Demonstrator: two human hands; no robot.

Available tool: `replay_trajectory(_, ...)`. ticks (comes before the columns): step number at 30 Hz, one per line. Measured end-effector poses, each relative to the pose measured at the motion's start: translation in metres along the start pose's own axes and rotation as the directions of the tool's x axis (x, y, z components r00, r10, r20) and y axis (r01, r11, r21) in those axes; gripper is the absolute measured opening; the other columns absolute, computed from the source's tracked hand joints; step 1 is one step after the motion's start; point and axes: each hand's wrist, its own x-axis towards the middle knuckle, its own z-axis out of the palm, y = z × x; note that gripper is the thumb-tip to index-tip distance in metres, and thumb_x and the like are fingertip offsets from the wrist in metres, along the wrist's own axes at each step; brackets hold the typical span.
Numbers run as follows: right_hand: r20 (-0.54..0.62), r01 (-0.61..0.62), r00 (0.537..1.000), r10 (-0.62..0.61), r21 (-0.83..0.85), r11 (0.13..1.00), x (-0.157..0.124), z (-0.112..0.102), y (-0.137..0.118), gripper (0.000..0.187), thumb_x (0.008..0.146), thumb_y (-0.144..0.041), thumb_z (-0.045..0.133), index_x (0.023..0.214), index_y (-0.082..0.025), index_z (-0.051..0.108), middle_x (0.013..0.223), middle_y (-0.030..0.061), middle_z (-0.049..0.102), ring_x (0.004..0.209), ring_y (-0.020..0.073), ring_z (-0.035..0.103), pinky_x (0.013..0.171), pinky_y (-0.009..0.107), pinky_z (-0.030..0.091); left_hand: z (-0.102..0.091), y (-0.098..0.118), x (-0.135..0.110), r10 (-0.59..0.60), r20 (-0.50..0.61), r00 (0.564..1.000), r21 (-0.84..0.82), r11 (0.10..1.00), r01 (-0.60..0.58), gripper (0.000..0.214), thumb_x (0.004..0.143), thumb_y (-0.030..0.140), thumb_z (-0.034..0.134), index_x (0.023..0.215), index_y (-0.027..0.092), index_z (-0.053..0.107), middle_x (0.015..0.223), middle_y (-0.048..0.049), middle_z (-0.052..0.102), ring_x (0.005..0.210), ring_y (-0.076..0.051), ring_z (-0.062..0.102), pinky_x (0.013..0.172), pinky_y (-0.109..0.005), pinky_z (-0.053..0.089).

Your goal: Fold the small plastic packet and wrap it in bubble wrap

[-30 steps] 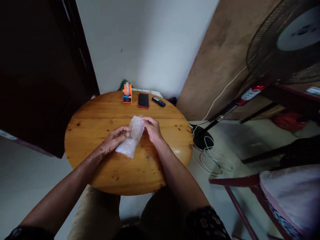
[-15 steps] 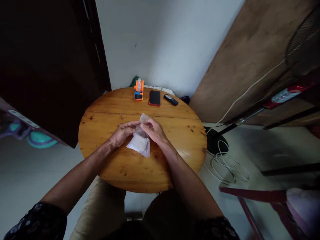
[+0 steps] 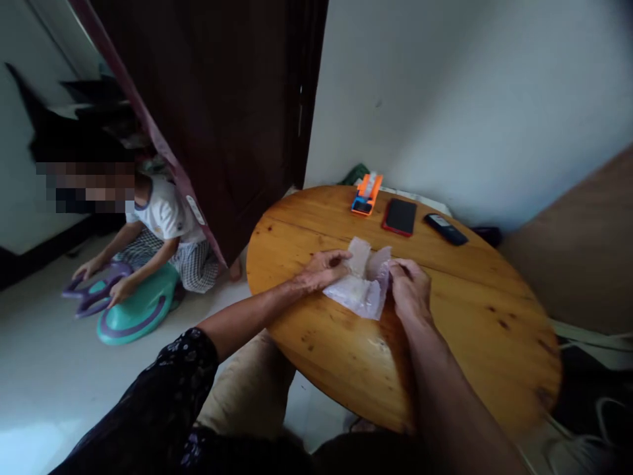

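Observation:
A piece of clear bubble wrap [image 3: 361,290] lies on the round wooden table [image 3: 445,356], partly folded up at its far end. My left hand [image 3: 321,269] pinches its left edge. My right hand [image 3: 409,290] grips its right edge with curled fingers. Both hands rest on the tabletop with the wrap between them.
At the table's far edge sit an orange tape dispenser [image 3: 366,194], a red-edged phone [image 3: 399,216] and a small dark handset [image 3: 446,229]. A dark door [image 3: 222,112] stands behind. A person [image 3: 158,231] kneels on the floor at left over a teal ride-on toy [image 3: 133,310].
The view has swung left, bringing the kneeling person and toy into sight. My hands have moved apart, spreading the bubble wrap open between them.

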Motion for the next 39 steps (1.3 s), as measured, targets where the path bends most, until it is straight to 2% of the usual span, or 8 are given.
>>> replay_trajectory(5, 0.014, 0.049, 0.999, -0.048, -0.005, 0.999, -0.001, 0.001, 0.003, 0.032, 0.068, -0.049, 0.067, 0.08, -0.02, 0.066, 0.07, -0.0002, 0.064, 0.063, 0.0154, 0.058, 0.058, 0.028, 0.047, 0.001, -0.006, 0.004, 0.074, 0.015, 0.997, 0.141, 0.987, -0.076, 0.038, 0.079, 0.025, 0.068, 0.115, 0.017, 0.069, 0.087, -0.0028, 0.066, 0.079, -0.016, 0.059, 0.076, -0.029, 0.05)
replay_trajectory(12, 0.126, 0.009, 0.992, 0.012, -0.16, 0.987, 0.0, 0.004, 0.003, 0.059, 0.066, -0.051, 0.072, 0.115, -0.019, 0.063, 0.069, 0.0016, 0.068, 0.06, 0.0205, 0.064, 0.057, 0.032, 0.049, 0.001, -0.006, 0.003, 0.128, 0.025, 0.991, 0.2, 0.971, -0.13, 0.038, 0.079, 0.026, 0.068, 0.115, 0.015, 0.07, 0.088, -0.0046, 0.067, 0.08, -0.017, 0.061, 0.074, -0.03, 0.051)
replay_trajectory(18, 0.134, 0.084, 0.989, -0.066, -0.132, 0.988, -0.002, 0.005, 0.006, 0.049, 0.07, -0.044, 0.064, 0.111, -0.018, 0.064, 0.074, 0.0044, 0.071, 0.062, 0.0207, 0.066, 0.062, 0.034, 0.053, -0.001, -0.01, 0.004, 0.209, -0.02, 0.978, 0.192, 0.96, -0.201, 0.028, 0.077, 0.018, 0.066, 0.105, 0.015, 0.071, 0.088, -0.0037, 0.067, 0.075, -0.012, 0.06, 0.071, -0.025, 0.051)
replay_trajectory(24, 0.116, 0.129, 0.987, -0.11, -0.175, 0.976, -0.013, -0.002, -0.007, 0.046, 0.074, -0.061, 0.061, 0.092, -0.019, 0.067, 0.071, 0.0023, 0.066, 0.066, 0.0191, 0.061, 0.064, 0.032, 0.05, -0.01, -0.005, -0.001, 0.326, -0.062, 0.943, 0.296, 0.909, -0.294, 0.023, 0.073, 0.016, 0.069, 0.096, 0.015, 0.073, 0.101, -0.0068, 0.065, 0.088, -0.016, 0.062, 0.077, -0.027, 0.052)
replay_trajectory(27, 0.13, 0.148, 0.984, -0.122, -0.213, 0.966, -0.02, -0.006, -0.018, 0.051, 0.08, -0.067, 0.054, 0.093, -0.019, 0.067, 0.074, 0.0027, 0.067, 0.069, 0.0192, 0.061, 0.065, 0.031, 0.048, -0.01, 0.005, -0.009, 0.353, -0.052, 0.934, 0.394, 0.867, -0.305, 0.024, 0.079, 0.026, 0.068, 0.099, 0.015, 0.073, 0.1, -0.0077, 0.064, 0.092, -0.019, 0.062, 0.08, -0.03, 0.052)
replay_trajectory(31, 0.199, 0.126, 0.979, -0.048, -0.401, 0.907, -0.024, -0.006, -0.027, 0.052, 0.077, -0.056, 0.065, 0.116, -0.021, 0.064, 0.081, 0.0025, 0.071, 0.072, 0.0204, 0.064, 0.068, 0.032, 0.049, -0.003, 0.013, -0.017, 0.364, 0.032, 0.931, 0.516, 0.791, -0.328, 0.046, 0.076, 0.046, 0.075, 0.112, 0.017, 0.071, 0.103, -0.0086, 0.066, 0.096, -0.023, 0.062, 0.084, -0.033, 0.051)
replay_trajectory(34, 0.228, 0.143, 0.973, -0.028, -0.507, 0.85, -0.023, -0.004, -0.024, 0.045, 0.078, -0.038, 0.063, 0.12, -0.023, 0.063, 0.085, 0.0027, 0.074, 0.074, 0.0209, 0.066, 0.071, 0.032, 0.049, 0.001, 0.013, -0.012, 0.302, 0.013, 0.953, 0.559, 0.788, -0.257, 0.042, 0.072, 0.037, 0.077, 0.108, 0.018, 0.072, 0.101, -0.0067, 0.069, 0.094, -0.022, 0.063, 0.081, -0.03, 0.051)
replay_trajectory(39, 0.188, 0.183, 0.977, -0.099, -0.513, 0.838, -0.014, -0.011, -0.015, 0.04, 0.08, -0.03, 0.053, 0.117, -0.02, 0.064, 0.091, 0.0055, 0.074, 0.082, 0.0222, 0.067, 0.076, 0.032, 0.05, -0.007, 0.011, 0.0, 0.132, -0.176, 0.975, 0.415, 0.908, -0.048, 0.01, 0.074, 0.016, 0.058, 0.076, 0.014, 0.067, 0.068, 0.0015, 0.062, 0.064, -0.012, 0.055, 0.06, -0.022, 0.042)
